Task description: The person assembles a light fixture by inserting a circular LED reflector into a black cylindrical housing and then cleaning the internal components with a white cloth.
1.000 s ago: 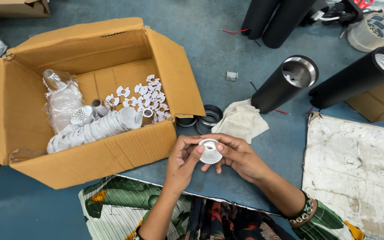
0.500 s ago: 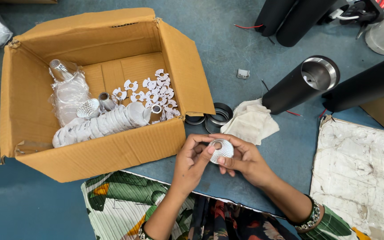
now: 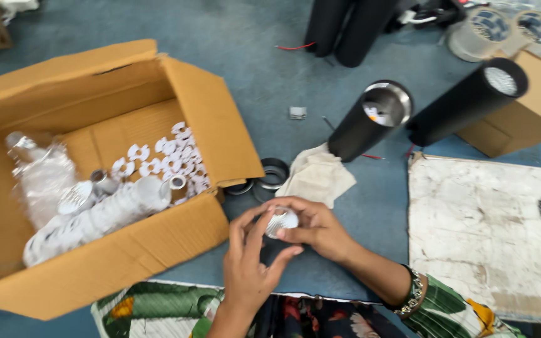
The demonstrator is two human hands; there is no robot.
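White ribbed reflector cup point(image 3: 281, 220) sits between both hands, just above the blue table point(image 3: 245, 62) edge, in front of the open cardboard box point(image 3: 158, 244). Right hand point(image 3: 317, 228) pinches the cup from the side; left hand point(image 3: 252, 263) has fingertips pressed on its near rim, other fingers spread. Step looks like fitting or checking the cup by hand. Next move likely needs a steady twist or press while the right keeps its pinch. Cloth point(image 3: 317, 175) and black tube housing point(image 3: 370, 122) lie near.
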